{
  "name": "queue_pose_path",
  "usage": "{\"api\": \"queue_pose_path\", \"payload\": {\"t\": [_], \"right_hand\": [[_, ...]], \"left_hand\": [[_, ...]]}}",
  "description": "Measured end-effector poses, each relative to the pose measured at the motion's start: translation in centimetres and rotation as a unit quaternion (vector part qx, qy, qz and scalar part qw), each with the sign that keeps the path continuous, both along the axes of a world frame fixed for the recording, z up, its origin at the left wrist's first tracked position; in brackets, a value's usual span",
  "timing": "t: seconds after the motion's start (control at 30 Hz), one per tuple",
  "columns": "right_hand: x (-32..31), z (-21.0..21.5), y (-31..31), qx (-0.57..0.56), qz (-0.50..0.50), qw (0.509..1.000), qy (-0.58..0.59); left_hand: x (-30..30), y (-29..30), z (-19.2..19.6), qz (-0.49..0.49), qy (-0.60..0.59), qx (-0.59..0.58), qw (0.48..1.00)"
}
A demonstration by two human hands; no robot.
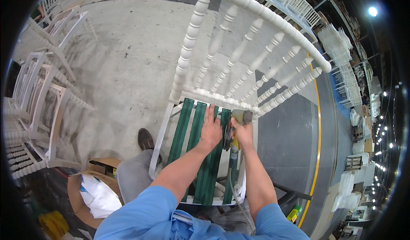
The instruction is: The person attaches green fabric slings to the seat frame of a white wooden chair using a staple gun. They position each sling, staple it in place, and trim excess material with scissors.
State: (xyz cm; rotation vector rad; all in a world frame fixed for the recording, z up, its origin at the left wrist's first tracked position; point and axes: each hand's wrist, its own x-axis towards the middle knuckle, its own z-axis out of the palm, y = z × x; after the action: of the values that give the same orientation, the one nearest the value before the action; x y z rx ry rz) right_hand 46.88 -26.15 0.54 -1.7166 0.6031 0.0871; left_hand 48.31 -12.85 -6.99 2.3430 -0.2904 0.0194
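In front of me is a white chair frame with a turned-spindle back [262,13]. Dark green webbing straps [181,131] run lengthwise across its seat. My left hand [211,131] lies on the straps near the back rail, fingers stretched out and pressing down, not gripping. Just right of it, my right hand [242,133] is closed around an air staple gun [235,142] with a yellowish body, grey head and black parts. The gun is held over the rightmost strap, by the seat's right rail. A thin hose [232,178] trails from its lower end toward me.
More white chairs [47,107] stand at the left. An open cardboard box [79,197] with white material sits by my left knee. Behind the chair is a grey floor [132,39]; a yellow line [318,133] runs along the right. Stacked white chairs [344,69] line the far right.
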Motion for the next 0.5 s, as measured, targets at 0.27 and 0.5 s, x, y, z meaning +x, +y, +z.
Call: {"api": "queue_pose_path", "payload": {"t": [0.27, 0.5], "right_hand": [[-9.7, 8.2, -5.3, 0.036, -0.084, 0.996, -0.012], [-32.9, 17.7, -15.3, -0.001, -0.221, 0.975, -0.012]], "left_hand": [[-0.5, -2.5, 1.7, 0.017, 0.058, -0.146, 0.987], [-8.1, -3.3, 4.5, 0.031, 0.509, -0.508, 0.694]]}}
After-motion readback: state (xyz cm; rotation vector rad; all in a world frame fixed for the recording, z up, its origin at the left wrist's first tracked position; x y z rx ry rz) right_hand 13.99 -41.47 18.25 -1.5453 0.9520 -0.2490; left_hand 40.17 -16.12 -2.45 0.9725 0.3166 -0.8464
